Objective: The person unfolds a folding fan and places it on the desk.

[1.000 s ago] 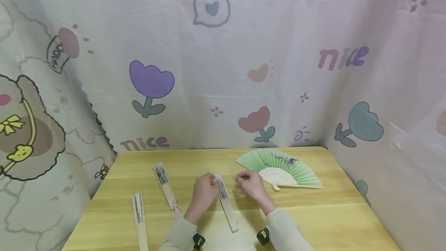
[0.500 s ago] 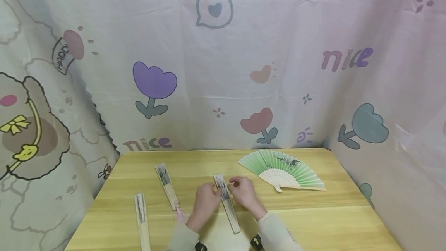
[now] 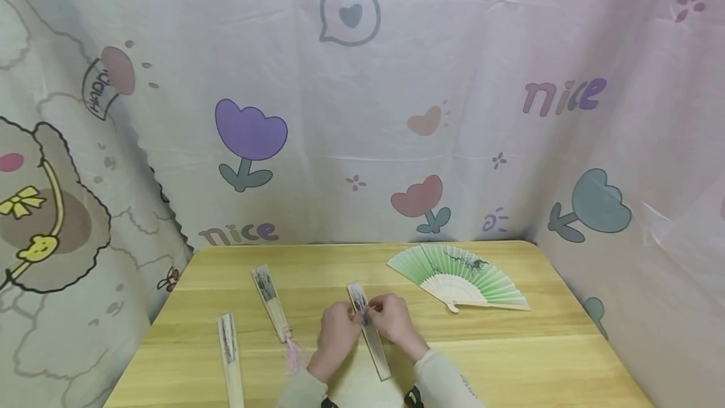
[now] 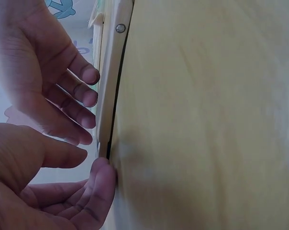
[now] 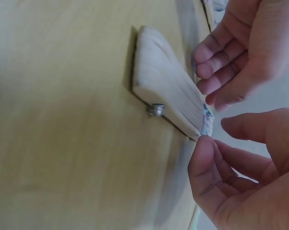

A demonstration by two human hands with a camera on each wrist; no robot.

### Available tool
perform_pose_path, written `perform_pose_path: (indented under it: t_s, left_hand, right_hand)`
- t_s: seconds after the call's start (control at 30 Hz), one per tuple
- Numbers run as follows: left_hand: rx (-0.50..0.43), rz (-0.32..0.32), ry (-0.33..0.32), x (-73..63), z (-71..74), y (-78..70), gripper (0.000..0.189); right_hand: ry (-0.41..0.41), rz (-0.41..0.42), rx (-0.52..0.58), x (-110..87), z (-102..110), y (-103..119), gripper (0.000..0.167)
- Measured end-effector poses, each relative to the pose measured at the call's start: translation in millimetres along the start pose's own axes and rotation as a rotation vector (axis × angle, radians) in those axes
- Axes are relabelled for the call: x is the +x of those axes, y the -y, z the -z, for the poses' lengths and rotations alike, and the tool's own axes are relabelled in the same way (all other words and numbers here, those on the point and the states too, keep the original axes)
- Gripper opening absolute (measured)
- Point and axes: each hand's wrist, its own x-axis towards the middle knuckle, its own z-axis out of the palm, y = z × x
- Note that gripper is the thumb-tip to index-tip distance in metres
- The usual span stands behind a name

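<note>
A folded hand fan [image 3: 374, 348] with pale ribs and a dark printed band lies slanted on the table, between the two hands. My left hand [image 3: 340, 329] is at its left edge, fingertips touching its side. In the left wrist view, the thumb of the left hand [image 4: 34, 177] stands apart from the bent fingers. From the other side my right hand [image 3: 393, 317] reaches the fan's upper part. A fingertip of the right hand [image 5: 245, 172] touches the fan's edge, its thumb raised clear. A metal rivet [image 5: 155, 109] shows at the fan's pivot end.
An unfolded green fan [image 3: 493, 282] lies at the back right of the wooden table [image 3: 538, 357]. Two more folded fans lie on the left, one [image 3: 270, 301] with a pink tassel [image 3: 292, 354], one [image 3: 230, 357] nearer the front edge. A printed curtain [image 3: 340, 112] surrounds the table.
Both hands have come down toward the middle fan. The right hand has moved left, from beside the fan to its edge. The fan stays folded in about the same place.
</note>
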Motion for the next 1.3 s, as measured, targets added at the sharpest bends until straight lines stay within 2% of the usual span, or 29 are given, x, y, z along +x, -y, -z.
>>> perform_pose_path:
  t_s: [0.17, 0.33, 0.6, 0.7, 0.9, 0.97, 1.1, 1.3]
  left_hand:
    - [-0.016, 0.02, -0.008, -1.1, -2.1, 2.7, 0.008]
    - [-0.022, 0.031, -0.011, -1.9, -5.0, 4.7, 0.012]
    - [-0.07, 0.07, -0.01, -2.4, -6.6, 4.1, 0.006]
    - [-0.108, 0.058, -0.019, -2.1, -5.8, 3.9, 0.006]
    - [-0.217, 0.123, -0.006, -1.2, -0.5, 3.5, 0.023]
    - [-0.268, 0.152, 0.01, -0.8, 2.6, 2.4, 0.026]
    - [-0.4, 0.168, 0.046, 1.3, 10.2, -1.4, 0.026]
    - [-0.487, 0.136, 0.072, 6.8, 21.3, -5.2, 0.026]
  right_hand:
    - [0.001, -0.007, 0.005, -1.9, -4, -1, 0.013]
    - [-0.022, -0.014, -0.004, -4.3, -6, -2, 0.009]
    - [-0.079, -0.005, 0.033, -6.8, -11, -5, 0.005]
    - [-0.101, -0.035, 0.1, -6.8, -12, -6, 0.006]
    - [-0.111, -0.102, 0.254, -7.0, -11, -4, 0.011]
    - [-0.113, -0.114, 0.298, -7.1, -8, -1, 0.013]
    - [-0.12, -0.136, 0.363, -6.2, -2, 4, 0.016]
    - [-0.095, -0.163, 0.496, -1.4, 7, 10, 0.026]
